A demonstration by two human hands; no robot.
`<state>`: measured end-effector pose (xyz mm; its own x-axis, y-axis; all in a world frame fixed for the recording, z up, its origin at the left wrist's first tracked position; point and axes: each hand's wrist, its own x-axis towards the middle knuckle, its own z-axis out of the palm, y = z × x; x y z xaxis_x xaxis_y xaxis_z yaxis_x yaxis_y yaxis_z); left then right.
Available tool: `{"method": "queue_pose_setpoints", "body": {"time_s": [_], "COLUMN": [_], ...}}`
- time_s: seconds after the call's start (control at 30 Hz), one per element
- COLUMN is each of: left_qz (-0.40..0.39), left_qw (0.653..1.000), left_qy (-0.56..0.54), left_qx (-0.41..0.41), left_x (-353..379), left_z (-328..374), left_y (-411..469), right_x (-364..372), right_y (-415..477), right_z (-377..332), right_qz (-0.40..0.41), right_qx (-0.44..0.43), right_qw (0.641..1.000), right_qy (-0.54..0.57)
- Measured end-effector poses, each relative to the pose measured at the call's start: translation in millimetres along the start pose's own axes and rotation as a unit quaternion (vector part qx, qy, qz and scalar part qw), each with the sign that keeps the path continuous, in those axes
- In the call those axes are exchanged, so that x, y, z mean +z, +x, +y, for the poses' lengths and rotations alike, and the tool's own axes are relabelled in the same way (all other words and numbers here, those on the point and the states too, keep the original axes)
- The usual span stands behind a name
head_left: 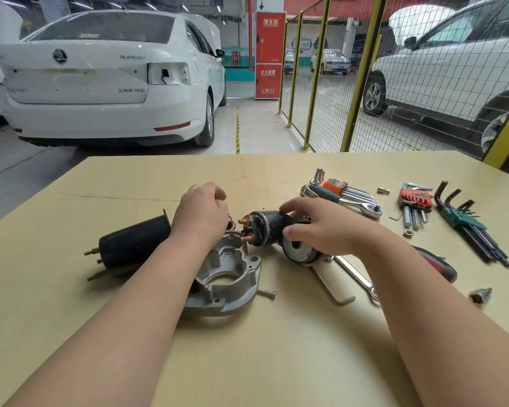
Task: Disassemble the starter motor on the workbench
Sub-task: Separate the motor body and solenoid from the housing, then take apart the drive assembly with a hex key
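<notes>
Two hands hide much of the starter motor, which lies in parts mid-table (276,362). Left hand (202,214) curls its fingers, whether onto anything I cannot tell. Right hand (318,227) pinches the black solenoid (262,229); grey housing (232,277) sits below.

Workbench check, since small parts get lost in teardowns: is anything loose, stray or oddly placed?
Yes, small hardware lies scattered: a bolt beside the aluminium housing, a nut below the red hex key set, and a socket near the right forearm. Nothing looks damaged or spilled.
</notes>
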<state>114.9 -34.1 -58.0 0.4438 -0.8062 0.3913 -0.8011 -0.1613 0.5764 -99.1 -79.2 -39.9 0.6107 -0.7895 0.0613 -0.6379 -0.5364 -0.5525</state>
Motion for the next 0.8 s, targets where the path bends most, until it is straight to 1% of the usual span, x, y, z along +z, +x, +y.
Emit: {"method": "queue_pose_setpoints", "body": {"time_s": [0.03, 0.07, 0.13, 0.2, 0.23, 0.33, 0.4, 0.5, 0.57, 0.67, 0.73, 0.77, 0.8], "left_qz": [-0.008, -0.033, -0.112, -0.153, -0.151, -0.131, -0.124, -0.114, -0.104, -0.076, -0.050, -0.039, -0.031], "left_qw": [1.000, 0.999, 0.991, 0.986, 0.987, 0.988, 0.989, 0.991, 0.993, 0.996, 0.998, 0.998, 0.999], "left_qy": [0.000, 0.019, 0.067, 0.051, 0.041, 0.059, 0.063, 0.060, 0.057, 0.053, 0.044, 0.036, 0.026], "left_qx": [0.003, 0.006, -0.002, -0.036, -0.047, -0.054, -0.046, -0.021, 0.000, 0.016, 0.018, 0.016, 0.012], "left_x": [-0.1, 0.5, 3.0, 4.2, 4.4, 4.3, 3.6, 3.2, 3.4, 3.2, 2.4, 1.3, 0.2], "left_z": [-0.6, -1.3, -3.2, -4.2, -4.7, -6.0, -6.2, -5.5, -5.1, -3.0, -2.2, -2.2, -3.1], "left_y": [-0.3, -0.9, -2.4, -1.2, -0.3, 1.1, 0.6, -1.0, -1.0, -0.4, 0.0, 0.1, 0.3], "right_x": [0.4, 0.6, 0.0, -2.7, -4.6, -12.7, -17.7, -23.8, -26.9, -28.7, -28.2, -27.8, -27.2], "right_y": [0.7, 1.1, 1.0, 0.1, -0.7, -4.0, -4.8, -5.9, -7.5, -7.4, -6.2, -6.2, -6.7], "right_z": [1.5, 2.8, 4.7, 8.0, 9.8, 14.9, 19.8, 25.9, 25.5, 17.1, 9.0, 4.7, 0.9], "right_qz": [0.005, 0.012, 0.028, 0.036, 0.038, 0.039, 0.045, 0.075, 0.095, 0.098, 0.059, 0.026, -0.005], "right_qx": [-0.006, -0.013, -0.023, -0.030, -0.033, -0.036, -0.036, -0.037, -0.035, -0.025, 0.010, 0.034, 0.059], "right_qw": [1.000, 1.000, 0.999, 0.997, 0.995, 0.987, 0.978, 0.962, 0.924, 0.849, 0.799, 0.784, 0.777], "right_qy": [0.005, 0.009, 0.030, 0.064, 0.082, 0.155, 0.199, 0.260, 0.368, 0.518, 0.599, 0.620, 0.627]}}
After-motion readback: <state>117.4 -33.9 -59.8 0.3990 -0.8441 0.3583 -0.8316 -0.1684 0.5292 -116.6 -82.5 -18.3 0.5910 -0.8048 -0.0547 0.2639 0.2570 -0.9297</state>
